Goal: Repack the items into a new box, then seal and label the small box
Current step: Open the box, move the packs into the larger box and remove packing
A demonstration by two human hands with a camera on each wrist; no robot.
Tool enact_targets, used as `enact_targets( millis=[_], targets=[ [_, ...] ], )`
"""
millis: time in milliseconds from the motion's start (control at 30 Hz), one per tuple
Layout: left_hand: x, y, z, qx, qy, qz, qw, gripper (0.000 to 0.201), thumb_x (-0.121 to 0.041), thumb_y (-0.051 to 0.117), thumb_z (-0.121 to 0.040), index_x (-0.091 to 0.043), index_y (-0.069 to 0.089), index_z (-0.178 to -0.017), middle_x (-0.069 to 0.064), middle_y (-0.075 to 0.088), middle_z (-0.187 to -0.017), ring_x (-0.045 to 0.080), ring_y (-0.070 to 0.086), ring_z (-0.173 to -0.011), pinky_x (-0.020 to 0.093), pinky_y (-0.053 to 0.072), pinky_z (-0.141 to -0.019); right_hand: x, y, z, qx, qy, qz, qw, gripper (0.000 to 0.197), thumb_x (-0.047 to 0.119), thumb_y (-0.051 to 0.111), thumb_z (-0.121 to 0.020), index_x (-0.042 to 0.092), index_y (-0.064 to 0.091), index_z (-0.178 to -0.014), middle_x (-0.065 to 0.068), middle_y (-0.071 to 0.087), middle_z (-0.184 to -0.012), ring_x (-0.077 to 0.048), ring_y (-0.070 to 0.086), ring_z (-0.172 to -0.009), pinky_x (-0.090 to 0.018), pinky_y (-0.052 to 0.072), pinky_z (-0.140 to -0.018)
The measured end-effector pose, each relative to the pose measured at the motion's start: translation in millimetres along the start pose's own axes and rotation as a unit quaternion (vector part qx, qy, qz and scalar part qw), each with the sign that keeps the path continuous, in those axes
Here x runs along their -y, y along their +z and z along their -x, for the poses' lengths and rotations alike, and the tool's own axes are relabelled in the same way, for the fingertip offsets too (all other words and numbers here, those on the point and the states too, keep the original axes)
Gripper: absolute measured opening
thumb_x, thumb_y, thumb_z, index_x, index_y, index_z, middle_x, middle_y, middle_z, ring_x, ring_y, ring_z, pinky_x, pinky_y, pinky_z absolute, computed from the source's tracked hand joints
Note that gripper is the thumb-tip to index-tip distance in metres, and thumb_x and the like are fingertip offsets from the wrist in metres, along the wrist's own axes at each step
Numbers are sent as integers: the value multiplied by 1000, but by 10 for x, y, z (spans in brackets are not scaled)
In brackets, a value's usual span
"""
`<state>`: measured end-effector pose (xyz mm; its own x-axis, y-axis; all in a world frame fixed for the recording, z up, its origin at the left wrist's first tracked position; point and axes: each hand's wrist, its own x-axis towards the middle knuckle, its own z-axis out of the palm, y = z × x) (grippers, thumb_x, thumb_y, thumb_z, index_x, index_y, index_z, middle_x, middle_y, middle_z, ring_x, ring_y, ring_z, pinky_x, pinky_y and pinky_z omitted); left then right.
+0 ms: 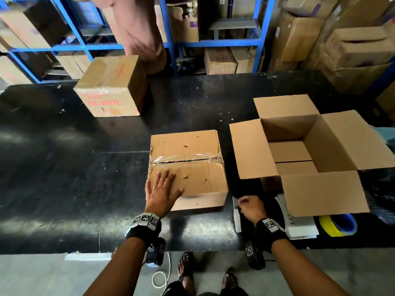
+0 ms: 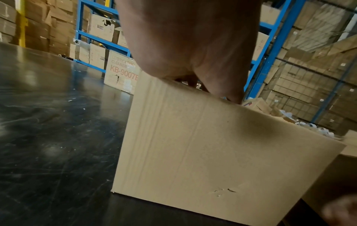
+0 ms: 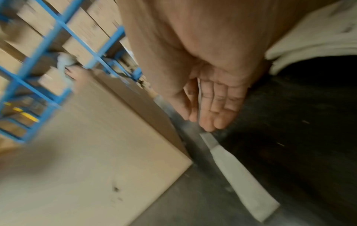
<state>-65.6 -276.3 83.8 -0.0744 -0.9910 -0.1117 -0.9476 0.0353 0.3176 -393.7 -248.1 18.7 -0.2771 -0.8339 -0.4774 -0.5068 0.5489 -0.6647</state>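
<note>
A worn brown box (image 1: 188,167) with torn clear tape along its top seam stands shut at the middle of the black table (image 1: 64,167). My left hand (image 1: 163,189) lies flat on its near left corner with the fingers spread; the left wrist view shows the palm (image 2: 193,38) above the box's side (image 2: 212,145). To the right stands a new box (image 1: 299,150), all flaps open and nothing inside. Between the two boxes lies a white-handled knife (image 1: 236,216). My right hand (image 1: 249,206) reaches down to it. In the right wrist view its fingers (image 3: 212,104) look nearly straight, their tips at the knife (image 3: 241,175).
A roll of yellow tape (image 1: 338,224) and a stack of white papers (image 1: 299,223) lie under the new box's near flap. A closed box marked KB-9007E (image 1: 109,86) stands at the far left. A person in a pink shirt (image 1: 136,28) stands behind it, before blue racks of cartons.
</note>
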Motion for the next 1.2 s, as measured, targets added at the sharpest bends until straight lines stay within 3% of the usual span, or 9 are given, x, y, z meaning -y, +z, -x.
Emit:
enact_targets(
  millis=[133, 200, 333, 533, 633, 800, 967, 1100, 1200],
  targets=[
    [-5, 2, 5, -7, 19, -28, 999, 87, -80, 14, -81, -31, 32, -151, -6, 15, -164, 20, 6, -153, 57, 2, -120, 619, -247, 153, -38, -98, -111, 988, 18, 11, 64, -96, 20, 74, -84, -4, 72, -76, -15, 62, -59, -27, 50, -55],
    [-16, -55, -16, -9, 12, -22, 1000, 92, -83, 16, -77, -29, 32, -151, -2, 15, -165, 23, 7, -152, 57, 7, -119, 925, -333, 204, -54, -171, -107, 978, 8, 17, 67, -97, 17, 75, -95, 1, 72, -83, -13, 65, -66, -23, 52, -64],
    [3, -174, -56, -41, -48, 27, 998, 111, -89, 31, -71, -18, 15, -156, 3, 3, -166, 25, -1, -152, 55, 10, -118, 1239, -285, 22, -91, -254, 4, 963, 21, 14, 71, -92, 12, 77, -112, 0, 75, -101, -14, 69, -89, -27, 54, -85],
    [60, -150, -31, -52, -93, 146, 984, 124, -92, 40, -66, -17, 2, -156, 2, 4, -165, 23, 4, -151, 54, 15, -118, 1342, -109, -146, -114, -245, 110, 957, 10, 16, 76, -87, 15, 80, -96, -8, 76, -100, -26, 70, -91, -34, 55, -83],
    [95, -115, -41, -77, -94, 169, 978, 120, -90, 42, -68, -18, 3, -155, 2, 12, -163, 21, 12, -150, 54, 20, -117, 1369, -95, -193, -109, -220, 92, 965, 8, 7, 75, -86, 15, 78, -88, -7, 75, -100, -25, 69, -94, -28, 51, -83],
    [90, -161, -51, -77, -112, 200, 970, 122, -91, 41, -66, -17, 3, -156, 0, 11, -164, 18, 13, -150, 54, 20, -116, 1433, -133, -141, -102, -203, 36, 973, 7, 7, 68, -93, 11, 72, -97, -6, 72, -101, -20, 64, -94, -26, 45, -80],
    [156, -211, -25, -102, -137, 313, 934, 109, -75, 60, -76, -26, 4, -156, -3, 19, -163, 20, 29, -145, 55, 21, -118, 1374, -174, 49, -90, -242, -52, 965, 10, 4, 66, -93, 14, 66, -92, -3, 71, -94, -18, 67, -91, -31, 55, -82],
    [226, -200, 45, -154, -117, 427, 884, 97, -57, 71, -81, -27, 16, -155, 0, 34, -157, 16, 37, -141, 40, 33, -117, 1325, -259, 240, -52, -253, -165, 952, 13, 1, 67, -93, 13, 65, -89, -6, 71, -94, -19, 69, -93, -30, 55, -85],
    [212, -297, 156, -202, -102, 475, 850, 61, -52, 68, -86, -19, 53, -136, 3, 66, -125, 13, 60, -116, 35, 49, -100, 1281, -375, 440, -6, -241, -251, 937, 5, 3, 66, -95, 8, 63, -95, -10, 73, -98, -18, 70, -95, -33, 56, -87]
  ],
)
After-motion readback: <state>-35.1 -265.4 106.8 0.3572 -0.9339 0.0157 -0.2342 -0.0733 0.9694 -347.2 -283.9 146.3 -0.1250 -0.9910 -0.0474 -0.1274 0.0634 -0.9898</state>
